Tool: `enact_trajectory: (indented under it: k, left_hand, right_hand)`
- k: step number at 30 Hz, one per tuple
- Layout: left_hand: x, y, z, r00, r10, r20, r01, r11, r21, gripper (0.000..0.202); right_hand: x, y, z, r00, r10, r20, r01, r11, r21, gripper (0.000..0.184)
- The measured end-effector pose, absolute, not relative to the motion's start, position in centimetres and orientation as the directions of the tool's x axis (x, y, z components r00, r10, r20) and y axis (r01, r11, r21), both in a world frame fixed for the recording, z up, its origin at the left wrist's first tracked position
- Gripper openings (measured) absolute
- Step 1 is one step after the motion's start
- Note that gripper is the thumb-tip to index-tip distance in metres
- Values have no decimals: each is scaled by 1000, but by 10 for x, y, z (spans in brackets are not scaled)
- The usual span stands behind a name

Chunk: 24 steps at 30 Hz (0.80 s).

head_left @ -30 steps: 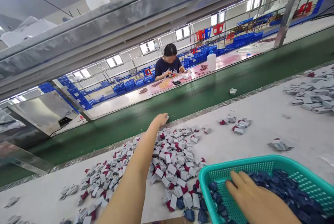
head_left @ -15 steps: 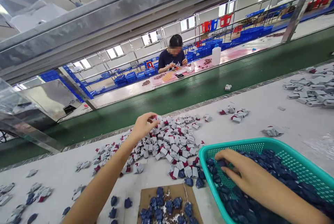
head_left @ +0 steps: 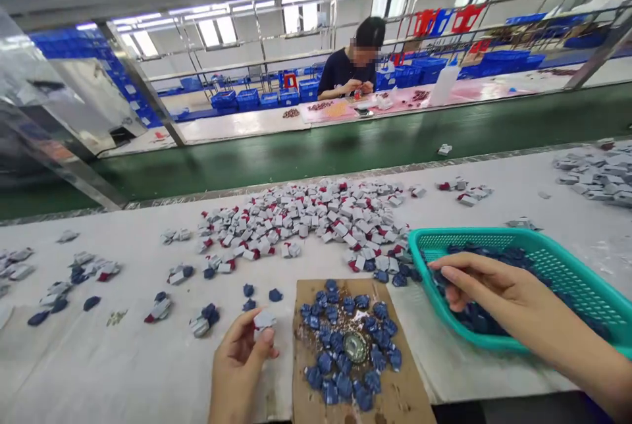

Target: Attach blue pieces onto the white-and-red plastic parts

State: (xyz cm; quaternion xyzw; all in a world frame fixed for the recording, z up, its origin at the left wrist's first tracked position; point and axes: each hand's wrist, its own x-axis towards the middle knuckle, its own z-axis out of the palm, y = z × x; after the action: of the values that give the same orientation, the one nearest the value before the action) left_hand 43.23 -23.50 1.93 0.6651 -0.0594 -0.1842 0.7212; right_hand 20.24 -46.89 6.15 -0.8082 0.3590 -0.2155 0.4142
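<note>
My left hand [head_left: 241, 361] is closed, pinching a small light-grey moulded piece [head_left: 265, 320] between thumb and fingers, just left of a brown cardboard sheet [head_left: 405, 378]. On that sheet lie several small dark-blue moulded pieces [head_left: 344, 384] around a round metal dish [head_left: 355, 347]. Over the left side of a green plastic basket [head_left: 494, 234] is my right hand [head_left: 498, 289], thumb and index finger pinched on what looks like a dark-blue piece, mostly hidden by the fingers. More dark-blue pieces [head_left: 513, 256] fill the basket.
A wide heap of grey and dark-red pieces [head_left: 306, 213] covers the table's middle. Small clusters [head_left: 160, 309] lie to the left, and a grey pile [head_left: 602, 174] at the far right. Beyond a green belt [head_left: 276, 154], a co-worker [head_left: 350, 72] sits near a white bottle [head_left: 444, 85].
My left hand has come back from the heap to beside the cardboard with a grey piece. My right hand has lifted slightly within the basket. The view has tilted down and levelled.
</note>
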Motion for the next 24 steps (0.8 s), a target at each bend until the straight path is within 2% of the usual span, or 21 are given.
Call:
enact_trajectory:
  k: [3,5,8,10,16,24]
  left_hand:
    - [437,-232,11,874,-453,-178,212,25,977,46]
    - [441,-229,7,837,-512,-190,231,18,973,44]
    - [445,-226,4,812,-554,-185,244,34,969,41]
    - [444,-225,4,792,-582,-187,263,47,964,39]
    - [437,-229,8,806,-562,-186,298,113,948,38]
    - [437,-227,6,765,-611,-205,333,103,937,33]
  right_hand:
    - [222,-430,61,740,-671,35,-313,-390,-866,47]
    - [235,-409,56,798,-591,118,-224,-472,-853,38]
    - [250,-391,45,846,-431,313,-110,-716,-689,27]
    - [255,-386,38,853,-351,386,-65,-807,-587,26]
    - [261,-375,23,835,-312,453,-42,-857,-513,23]
    - [259,-379,28,830,-376,412,-100,-827,-553,19]
